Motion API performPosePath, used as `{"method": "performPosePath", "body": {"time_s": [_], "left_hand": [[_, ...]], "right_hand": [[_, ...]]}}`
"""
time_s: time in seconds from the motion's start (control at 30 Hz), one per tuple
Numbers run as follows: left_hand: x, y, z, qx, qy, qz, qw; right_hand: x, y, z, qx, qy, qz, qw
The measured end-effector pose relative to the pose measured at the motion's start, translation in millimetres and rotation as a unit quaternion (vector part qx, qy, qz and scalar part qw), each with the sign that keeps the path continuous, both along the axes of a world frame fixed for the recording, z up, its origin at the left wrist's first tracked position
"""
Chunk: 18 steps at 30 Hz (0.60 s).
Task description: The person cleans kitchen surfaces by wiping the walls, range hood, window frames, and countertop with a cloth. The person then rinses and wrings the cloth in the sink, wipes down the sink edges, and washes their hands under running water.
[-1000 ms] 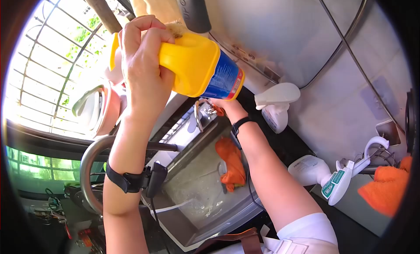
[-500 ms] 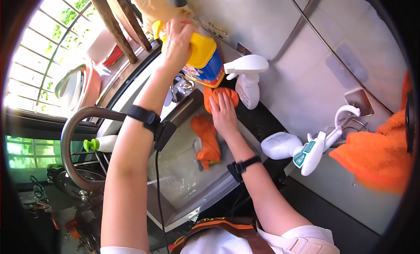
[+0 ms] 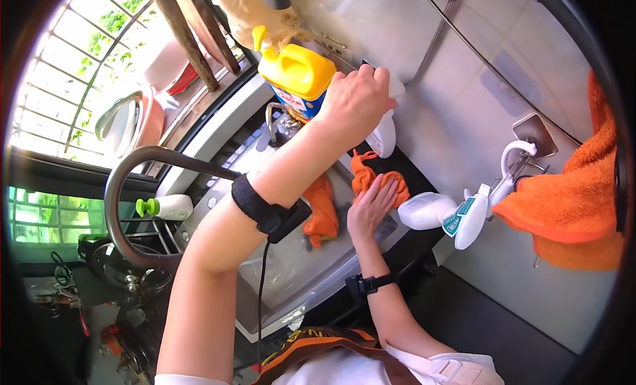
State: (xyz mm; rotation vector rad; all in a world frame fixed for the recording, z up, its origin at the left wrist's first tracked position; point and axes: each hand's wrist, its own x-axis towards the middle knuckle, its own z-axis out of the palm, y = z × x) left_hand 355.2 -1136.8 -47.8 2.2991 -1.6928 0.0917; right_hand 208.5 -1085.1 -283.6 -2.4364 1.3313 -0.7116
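Head view: an orange cloth (image 3: pixel 363 178) lies crumpled on the black bench (image 3: pixel 419 179) at the edge of the sink (image 3: pixel 265 275), on the wall side. The right hand (image 3: pixel 373 209) rests on it, its fingers stretched out close together over the fabric rather than wrapped around it. Just beyond the cloth stands a white spray bottle (image 3: pixel 382 138); the left hand (image 3: pixel 360 100) is at its top, fingers bent over the head. The palm side is hidden, so whether they are clamped there cannot be told.

Next to that hand is a yellow jug (image 3: pixel 297 72) with a blue label, behind the metal tap (image 3: pixel 270 123). A second orange cloth (image 3: pixel 322 213) lies in the sink, partly behind the left forearm. To the right of the right hand is another white spray bottle (image 3: pixel 423 211), with a green label (image 3: pixel 459 217) near its head. Farther right hangs an orange towel (image 3: pixel 563 199). On the far left, a white bottle with a green cap (image 3: pixel 173 207) shows beyond a curved metal pipe (image 3: pixel 118 209), and dishes (image 3: pixel 126 126) stand by the barred window (image 3: pixel 50 103).
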Motion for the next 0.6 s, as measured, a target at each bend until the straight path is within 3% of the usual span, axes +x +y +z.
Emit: {"method": "performPosePath", "body": {"time_s": [0.1, 0.17, 0.23, 0.27, 0.3, 0.43, 0.5, 0.53, 0.6], "left_hand": [[9, 14, 0, -0.13, -0.019, -0.034, 0.991], [-2, 34, 36, -0.165, -0.08, -0.008, 0.983], [-8, 51, 80, -0.188, -0.072, -0.018, 0.979], [-8, 56, 97, -0.206, -0.121, -0.045, 0.97], [-15, 62, 113, -0.191, -0.088, -0.024, 0.977], [-13, 66, 109, -0.19, -0.085, -0.049, 0.977], [-12, 67, 99, -0.186, -0.077, -0.056, 0.978], [-6, 62, 85, -0.207, -0.066, -0.04, 0.975], [-4, 53, 67, -0.222, -0.023, -0.016, 0.975]], "right_hand": [[12, -7, 0, 0.002, -0.028, -0.038, 0.999], [32, -23, 1, 0.008, -0.043, -0.051, 0.998], [57, -46, 5, 0.016, -0.123, 0.001, 0.992], [74, -64, -6, -0.015, -0.134, 0.037, 0.99], [91, -81, -16, -0.049, -0.147, 0.073, 0.985], [136, -107, -16, 0.011, -0.146, 0.173, 0.974], [145, -108, -24, 0.045, -0.034, 0.148, 0.987], [140, -107, -23, -0.029, -0.042, 0.151, 0.987], [126, -97, -16, 0.018, -0.094, 0.181, 0.979]]}}
